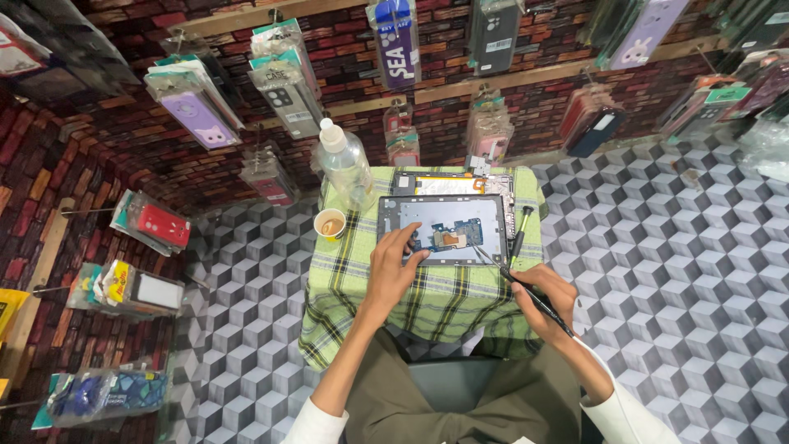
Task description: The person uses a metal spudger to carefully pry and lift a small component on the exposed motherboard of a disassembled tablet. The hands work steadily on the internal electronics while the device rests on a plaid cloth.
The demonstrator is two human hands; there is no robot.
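A small cloth-covered table [427, 304] stands in the middle of the frame. On it, toward the upper centre, lies an opened tablet [442, 228]; a second opened device [454, 182] lies just behind it, partly covered by it. A paper cup [330, 224] sits at the tablet's left, and a plastic bottle [343, 168] stands behind the cup at the table's upper left corner. A screwdriver [519, 234] lies just right of the tablet. The left hand [393, 267] rests on the tablet's lower left edge. The right hand [544, 302], at the table's lower right, holds tweezers [526, 292] whose tip reaches the tablet's lower right corner. Packaged phone cases [197, 111] hang on the wall across the top and left of the frame.
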